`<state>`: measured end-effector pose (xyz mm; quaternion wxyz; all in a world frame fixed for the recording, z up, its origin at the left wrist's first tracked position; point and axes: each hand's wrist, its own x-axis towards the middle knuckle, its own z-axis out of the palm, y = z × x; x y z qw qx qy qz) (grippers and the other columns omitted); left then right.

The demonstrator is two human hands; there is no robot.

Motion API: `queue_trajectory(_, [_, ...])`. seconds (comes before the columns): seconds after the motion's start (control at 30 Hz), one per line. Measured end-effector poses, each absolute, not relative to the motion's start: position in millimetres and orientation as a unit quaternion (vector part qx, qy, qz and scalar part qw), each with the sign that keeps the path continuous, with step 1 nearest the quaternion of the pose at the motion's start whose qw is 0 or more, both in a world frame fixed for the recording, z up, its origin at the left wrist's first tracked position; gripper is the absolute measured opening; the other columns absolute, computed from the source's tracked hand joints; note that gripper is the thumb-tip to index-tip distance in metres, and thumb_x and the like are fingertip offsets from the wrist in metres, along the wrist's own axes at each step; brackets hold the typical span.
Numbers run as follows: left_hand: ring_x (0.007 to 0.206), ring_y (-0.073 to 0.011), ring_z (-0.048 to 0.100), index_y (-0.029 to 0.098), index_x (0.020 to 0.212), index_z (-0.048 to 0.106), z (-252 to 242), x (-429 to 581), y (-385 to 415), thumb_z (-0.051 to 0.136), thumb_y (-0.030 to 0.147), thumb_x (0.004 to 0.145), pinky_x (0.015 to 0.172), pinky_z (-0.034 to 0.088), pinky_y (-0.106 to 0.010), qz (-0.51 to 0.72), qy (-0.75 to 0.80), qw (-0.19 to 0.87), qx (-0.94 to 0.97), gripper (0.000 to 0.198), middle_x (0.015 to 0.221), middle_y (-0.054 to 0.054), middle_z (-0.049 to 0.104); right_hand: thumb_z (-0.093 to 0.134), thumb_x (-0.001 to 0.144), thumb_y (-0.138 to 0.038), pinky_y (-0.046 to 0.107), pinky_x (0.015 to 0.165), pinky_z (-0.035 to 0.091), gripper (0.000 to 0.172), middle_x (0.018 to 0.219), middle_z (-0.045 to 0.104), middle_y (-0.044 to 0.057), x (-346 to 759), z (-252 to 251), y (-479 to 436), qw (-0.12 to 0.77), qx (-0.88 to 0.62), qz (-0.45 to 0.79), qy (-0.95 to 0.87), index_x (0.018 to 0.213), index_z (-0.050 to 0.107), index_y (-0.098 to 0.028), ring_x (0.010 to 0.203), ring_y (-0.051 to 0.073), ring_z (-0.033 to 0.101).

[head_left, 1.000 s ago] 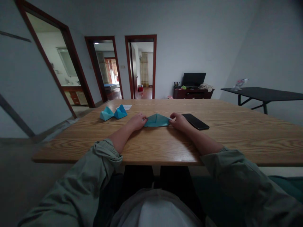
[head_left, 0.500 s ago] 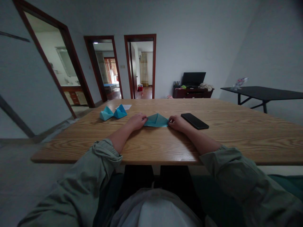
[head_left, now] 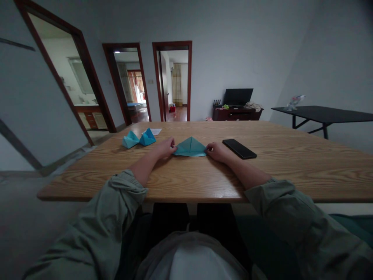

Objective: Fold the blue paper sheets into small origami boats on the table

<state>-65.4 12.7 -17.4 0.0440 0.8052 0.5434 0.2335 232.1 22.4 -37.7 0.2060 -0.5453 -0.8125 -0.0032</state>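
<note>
A teal folded paper triangle (head_left: 190,149) lies flat on the wooden table (head_left: 291,171), point away from me. My left hand (head_left: 164,148) holds its left corner between the fingertips, and my right hand (head_left: 217,152) holds its right corner. To the left of my left hand sit two small blue origami pieces (head_left: 130,140) (head_left: 147,137), with a white paper slip (head_left: 155,132) just behind them. A black smartphone (head_left: 239,149) lies face up beside my right hand, apart from it.
The table's near edge runs under my forearms. Beyond the table are a dark side table (head_left: 320,112) at right, a low cabinet with a monitor (head_left: 237,105), and several open doorways at left.
The paper triangle has shifted slightly left, and its tip now looks sharper and higher. The white edge at its right corner no longer shows. Both hands stay at the corners.
</note>
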Motion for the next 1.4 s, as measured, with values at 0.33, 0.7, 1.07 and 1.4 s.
queue_trajectory(0.33, [0.069,-0.0141,0.055,0.018,0.082,0.054,-15.0,-77.8,17.2,0.055,0.032,0.079,0.060,0.040,-0.024,0.220,0.542,0.093,0.806,0.015,0.078,-0.002,0.063,0.052,0.086,-0.036,0.025,0.068,0.039,0.024,0.093,0.069,0.009,229.2,-35.4,19.3,0.157,-0.559,-0.063,-0.811,0.089,0.067,-0.018,0.081,0.019,0.060])
queue_trajectory(0.7, [0.071,-0.0144,0.060,0.017,0.089,0.066,-15.8,-94.1,21.5,0.057,0.025,0.070,0.060,0.044,-0.022,0.184,0.524,0.169,0.814,0.023,0.079,-0.002,0.066,0.054,0.086,-0.037,0.025,0.069,0.040,0.023,0.094,0.069,0.009,230.9,-38.8,25.6,0.160,-0.568,-0.046,-0.806,0.091,0.068,-0.019,0.082,0.019,0.060])
queue_trajectory(1.07, [0.057,-0.0110,0.057,0.021,0.102,0.070,-16.8,-87.1,15.5,0.054,0.028,0.076,0.053,0.041,-0.019,0.109,0.546,0.134,0.820,0.032,0.070,0.002,0.067,0.054,0.085,-0.038,0.026,0.067,0.039,0.024,0.093,0.069,0.008,230.8,-38.8,24.4,0.163,-0.573,-0.044,-0.802,0.091,0.067,-0.020,0.081,0.019,0.060])
queue_trajectory(1.4, [0.089,-0.0169,0.063,0.026,0.106,0.070,-13.4,-75.2,9.5,0.048,0.030,0.082,0.075,0.046,-0.023,0.101,0.533,-0.012,0.840,0.033,0.101,-0.002,0.071,0.052,0.086,-0.036,0.025,0.071,0.041,0.024,0.094,0.069,0.009,229.3,-41.5,28.6,0.154,-0.569,-0.055,-0.806,0.094,0.067,-0.019,0.083,0.019,0.060])
